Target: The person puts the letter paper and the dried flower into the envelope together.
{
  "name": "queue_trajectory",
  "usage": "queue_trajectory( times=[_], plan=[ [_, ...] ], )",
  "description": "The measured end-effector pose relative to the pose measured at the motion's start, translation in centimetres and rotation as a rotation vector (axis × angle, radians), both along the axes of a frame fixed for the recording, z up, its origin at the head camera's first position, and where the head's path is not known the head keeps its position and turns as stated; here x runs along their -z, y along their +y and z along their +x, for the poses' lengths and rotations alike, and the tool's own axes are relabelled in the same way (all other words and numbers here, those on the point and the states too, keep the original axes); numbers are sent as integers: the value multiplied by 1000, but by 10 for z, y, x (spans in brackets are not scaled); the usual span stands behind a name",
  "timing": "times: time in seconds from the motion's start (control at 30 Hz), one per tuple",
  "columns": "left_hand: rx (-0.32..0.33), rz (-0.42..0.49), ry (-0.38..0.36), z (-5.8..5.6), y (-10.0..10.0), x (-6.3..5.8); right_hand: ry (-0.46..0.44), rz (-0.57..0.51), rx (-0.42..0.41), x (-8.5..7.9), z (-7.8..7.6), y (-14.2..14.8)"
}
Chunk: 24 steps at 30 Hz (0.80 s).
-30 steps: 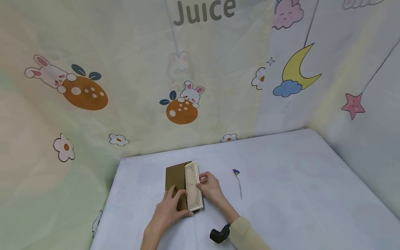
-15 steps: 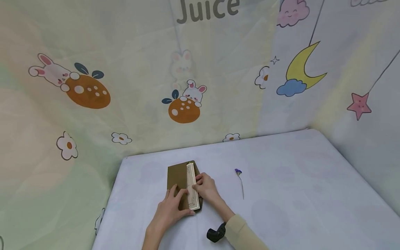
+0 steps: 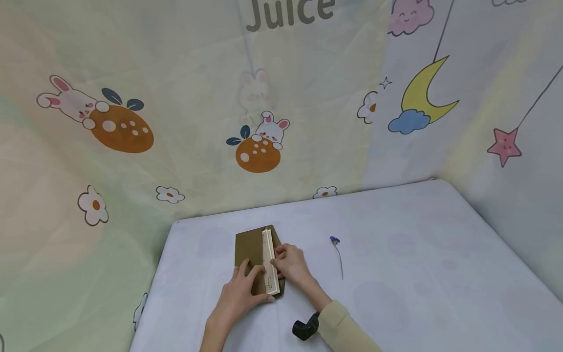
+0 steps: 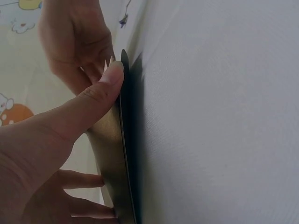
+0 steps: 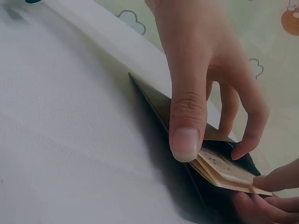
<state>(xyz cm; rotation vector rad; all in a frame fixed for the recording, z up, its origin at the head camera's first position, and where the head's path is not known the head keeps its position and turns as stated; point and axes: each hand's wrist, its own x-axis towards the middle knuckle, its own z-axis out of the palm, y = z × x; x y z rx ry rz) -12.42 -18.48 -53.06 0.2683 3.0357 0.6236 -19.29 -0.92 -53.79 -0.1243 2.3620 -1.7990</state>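
A brown paper envelope (image 3: pixel 248 245) lies on the table in the head view, its pointed flap unfolded to the right. From its mouth sticks a strip of a thick, folded cream card (image 3: pixel 269 274) with dark scrollwork at the corners. My left hand (image 3: pixel 237 292) holds the envelope, thumb at the near edge and bent fingers on its face. In the right wrist view the mouth gapes around the card (image 5: pixel 226 169) between that thumb and forefinger. Thumb and fingers of my right hand (image 3: pixel 293 265) pinch the card's outer edge. The rest of the card is hidden inside.
To the right a dried purple flower (image 3: pixel 335 241) on a thin stem lies on the white-covered table (image 3: pixel 409 264). A black device (image 3: pixel 305 327) sits at the right wrist. Cartoon-printed fabric walls (image 3: pixel 189 146) stand behind and at the sides.
My right hand has pushed the card leftward into the envelope, so a narrower strip shows and the flap beneath is more exposed. The left hand keeps its hold on the envelope.
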Motion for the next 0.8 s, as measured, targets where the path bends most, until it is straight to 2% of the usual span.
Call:
queue_trajectory(
  times=[0.27, 0.67, 0.8],
  plan=[
    [8, 2, 1, 1, 0, -2, 7, -8, -31, 3, 1, -8],
    [15, -8, 7, 1, -1, -1, 34, -27, -29, 6, 1, -18],
    [14, -8, 6, 1, -1, -1, 18, -43, -31, 7, 1, -21]
  ],
)
